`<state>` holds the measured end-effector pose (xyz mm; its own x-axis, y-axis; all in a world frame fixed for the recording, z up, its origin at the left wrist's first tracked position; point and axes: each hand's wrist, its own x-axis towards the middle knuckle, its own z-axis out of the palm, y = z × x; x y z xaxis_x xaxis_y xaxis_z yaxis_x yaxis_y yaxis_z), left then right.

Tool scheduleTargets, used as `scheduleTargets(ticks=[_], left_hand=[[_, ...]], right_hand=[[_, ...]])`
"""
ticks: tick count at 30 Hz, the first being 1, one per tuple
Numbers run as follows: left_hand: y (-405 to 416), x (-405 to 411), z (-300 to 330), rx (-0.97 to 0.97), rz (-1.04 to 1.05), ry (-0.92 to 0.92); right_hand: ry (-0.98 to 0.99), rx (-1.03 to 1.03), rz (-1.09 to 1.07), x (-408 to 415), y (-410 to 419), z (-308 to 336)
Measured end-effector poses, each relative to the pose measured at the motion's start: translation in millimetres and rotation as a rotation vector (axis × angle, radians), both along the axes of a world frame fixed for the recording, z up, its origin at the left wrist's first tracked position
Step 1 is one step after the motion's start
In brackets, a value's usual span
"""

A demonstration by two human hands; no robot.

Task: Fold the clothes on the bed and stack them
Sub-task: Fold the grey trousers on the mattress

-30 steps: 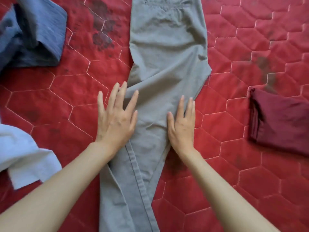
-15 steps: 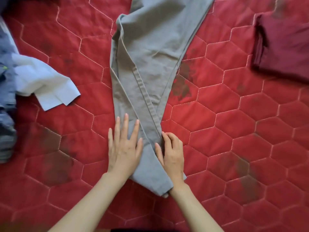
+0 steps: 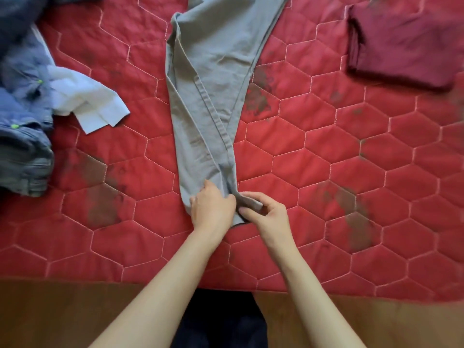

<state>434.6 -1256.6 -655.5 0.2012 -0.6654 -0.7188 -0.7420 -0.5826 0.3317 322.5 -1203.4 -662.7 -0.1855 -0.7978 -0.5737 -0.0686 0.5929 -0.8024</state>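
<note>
So you've got both hands down at the cuff end of the grey trousers (image 3: 211,96), which stretch straight away from your hands across the red quilted bedspread (image 3: 351,159) and run out of view at the far edge. The legs look laid one over the other, with a seam running down the middle toward your fingers. Your left hand (image 3: 212,208) has its fingers curled into the hem on the left side, gripping the fabric. Your right hand (image 3: 266,213) is just beside it, almost touching, pinching the hem's right corner between thumb and fingers. Well off to the right of your right hand, further up the bed, there's a folded maroon garment (image 3: 401,43). To the left of your left hand sits a loose heap of blue clothes (image 3: 22,109), with a white shirt (image 3: 93,101) spilling out of it toward the trousers.
</note>
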Motion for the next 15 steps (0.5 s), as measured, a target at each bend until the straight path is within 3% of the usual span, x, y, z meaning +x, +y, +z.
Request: scheduleTargets(ticks=[3,6,9,12,15], left_hand=[[7.7,15.6,20.2,-0.144,0.222,0.162],[19.5,44.1,42.6,-0.208,0.565,0.5],[42.0,91.5,62.7,-0.31,0.744,0.705],[66.3,137.0,70.8,-0.327,0.853,0.813],[83.8,162.8,53.4,-0.239,0.814,0.785]], right_hand=[[0.012,-0.169,-0.065,17.6,1.5,28.4],[0.079,-0.357,-0.16,34.2,-4.4,63.8],[0.15,-0.514,-0.19,57.6,-10.0,100.4],[0.303,-0.719,-0.067,90.2,-7.6,121.2],[0.507,-0.814,0.179,136.1,11.4,110.9]])
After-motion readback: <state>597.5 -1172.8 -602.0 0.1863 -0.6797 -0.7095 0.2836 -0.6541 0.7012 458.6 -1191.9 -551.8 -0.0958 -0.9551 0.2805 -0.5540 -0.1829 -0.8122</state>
